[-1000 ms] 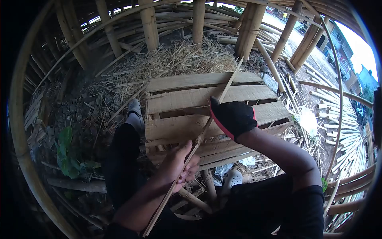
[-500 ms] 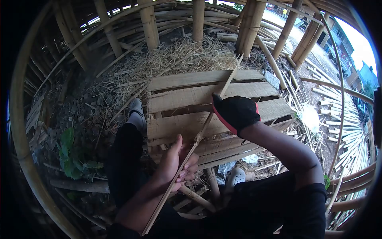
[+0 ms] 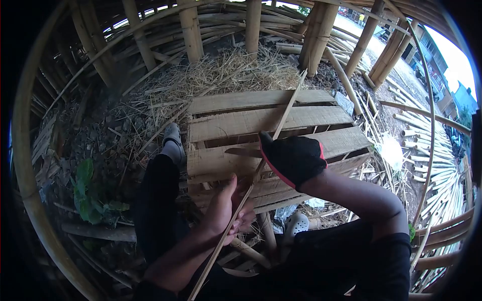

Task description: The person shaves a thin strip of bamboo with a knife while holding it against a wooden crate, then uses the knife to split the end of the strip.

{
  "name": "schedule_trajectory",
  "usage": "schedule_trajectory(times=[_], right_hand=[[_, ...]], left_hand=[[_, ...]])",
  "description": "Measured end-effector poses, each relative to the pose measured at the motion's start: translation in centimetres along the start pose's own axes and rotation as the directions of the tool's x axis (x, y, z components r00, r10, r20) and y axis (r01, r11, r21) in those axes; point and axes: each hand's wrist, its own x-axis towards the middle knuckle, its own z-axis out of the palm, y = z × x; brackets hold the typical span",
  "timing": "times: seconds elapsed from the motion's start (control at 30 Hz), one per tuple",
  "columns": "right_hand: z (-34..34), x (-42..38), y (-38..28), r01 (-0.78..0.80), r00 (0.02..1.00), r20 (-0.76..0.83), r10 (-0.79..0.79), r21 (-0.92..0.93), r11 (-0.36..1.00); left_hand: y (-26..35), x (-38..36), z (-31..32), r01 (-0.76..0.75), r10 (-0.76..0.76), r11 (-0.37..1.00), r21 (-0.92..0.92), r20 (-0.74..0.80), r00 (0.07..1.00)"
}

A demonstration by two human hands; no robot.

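Over a slatted wooden crate [image 3: 216, 125], a bamboo strip [image 3: 289, 104] lies between the left hand's [image 3: 219, 213] thumb and curled, clasping fingers; the gloved right hand [image 3: 297, 158] clenches a knife [image 3: 244, 152].

Dim shade, glaring white sky [image 3: 456, 62] upper right, strong fisheye curvature.

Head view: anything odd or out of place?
Mismatch: the right hand is gloved, the left hand bare. Loose straw lies scattered behind the slatted wooden surface, with a pale crumpled scrap near its far right corner. Untidy, not clearly damage.
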Motion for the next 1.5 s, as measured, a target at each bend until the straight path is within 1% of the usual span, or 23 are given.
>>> schedule_trajectory(times=[0.07,0.1,0.17,0.27,0.3,0.33,0.43,0.5,0.63,0.73,0.83,0.93,1.0,1.07,1.13,1.17,1.2,1.27,1.3,1.33,1.4,1.43,1.5], right_hand=[[-0.8,-0.6,-0.7,0.093,0.99,-0.112,-0.091,0.02,0.995],[-0.3,-0.1,-0.2,0.087,0.99,-0.111,-0.083,0.025,0.996],[0.9,1.7,1.6,-0.05,0.99,0.13,0.05,-0.007,0.999],[0.3,0.7,1.1,-0.005,0.99,0.144,0.009,-0.025,1.0],[-0.4,-0.3,0.1,0.027,0.996,0.078,-0.037,0.119,0.992],[-0.5,-0.9,-0.3,0.103,0.994,0.026,-0.107,0.124,0.987],[0.1,0.2,0.5,0.092,0.991,0.088,-0.1,0.101,0.991],[1.5,1.4,1.8,0.007,0.999,-0.034,-0.009,-0.042,0.999],[-0.5,-0.5,-0.1,-0.006,1.0,-0.015,0.005,-0.054,0.999],[0.7,0.5,2.0,0.021,0.998,0.054,-0.019,-0.038,0.999],[1.3,0.8,2.8,-0.045,0.998,0.027,0.048,-0.086,0.995],[0.4,0.2,1.5,0.006,1.0,0.003,-0.006,-0.185,0.983],[3.0,2.1,3.9,-0.058,0.998,0.027,0.063,-0.137,0.989],[3.7,2.3,4.5,-0.115,0.991,0.06,0.121,-0.098,0.989],[2.6,1.1,2.6,-0.003,0.999,-0.034,0.001,-0.064,0.998],[0.7,0.5,1.0,-0.012,0.995,0.098,0.016,-0.04,0.999],[0.8,1.3,1.4,-0.013,0.995,0.093,0.017,-0.038,0.999],[2.4,3.3,3.0,-0.136,0.975,0.173,0.139,-0.029,0.99],[4.5,3.3,4.5,-0.096,0.995,0.0,0.096,-0.042,0.994],[4.1,3.0,4.0,-0.096,0.995,-0.002,0.096,-0.045,0.994],[2.6,1.3,1.6,0.023,0.996,-0.081,-0.027,-0.044,0.999],[0.6,0.5,0.3,0.059,0.998,0.005,-0.058,-0.081,0.995],[1.3,1.8,1.5,-0.001,1.0,0.027,0.002,-0.04,0.999]], left_hand=[[-0.1,-0.2,0.0,0.006,-0.005,1.0,-0.019,0.023,1.0],[0.0,-0.3,0.0,0.002,-0.001,0.999,-0.047,0.03,1.0],[0.3,-0.3,-0.4,-0.028,0.03,0.999,-0.046,0.046,0.998],[0.7,-0.5,0.0,0.005,-0.001,0.995,-0.095,0.05,0.999],[0.7,-0.4,-0.2,0.051,-0.044,0.993,-0.11,0.059,0.997],[0.6,-0.5,-0.2,0.049,-0.043,0.993,-0.111,0.056,0.997],[0.5,-0.4,-0.4,0.046,-0.039,0.986,-0.163,0.049,0.998],[0.5,-0.5,-0.7,0.007,0.001,0.991,-0.135,0.059,0.998],[-0.2,-1.2,0.2,0.075,-0.043,0.977,-0.2,0.156,0.987],[0.2,-1.6,0.0,-0.001,0.012,0.991,-0.135,0.084,0.996],[0.1,-1.2,-0.6,0.031,-0.024,0.991,-0.13,0.054,0.998],[0.0,-1.3,-0.3,0.046,-0.039,0.993,-0.113,0.071,0.997],[0.4,-1.5,0.1,0.022,-0.018,0.999,0.043,-0.086,0.996],[0.7,-1.5,0.2,-0.008,0.013,0.996,0.094,-0.05,0.999],[0.8,-1.3,0.3,0.019,-0.018,0.999,0.034,-0.049,0.999],[0.7,-1.4,0.3,0.031,-0.03,0.999,0.012,-0.048,0.998],[0.8,-1.4,0.2,0.028,-0.028,0.999,0.017,-0.05,0.998],[0.8,-1.3,-0.2,0.012,-0.012,1.0,0.012,0.021,1.0],[0.7,-1.3,-0.1,0.012,-0.013,1.0,0.013,0.024,1.0],[0.7,-1.2,-0.1,0.019,-0.019,1.0,-0.004,0.034,0.999],[0.5,-1.2,-0.3,0.017,-0.016,1.0,-0.023,0.04,0.999],[0.1,-1.1,-0.5,0.023,-0.022,0.999,-0.025,0.03,0.999],[0.5,-1.2,-0.1,0.029,-0.028,0.999,0.03,-0.024,0.999]])
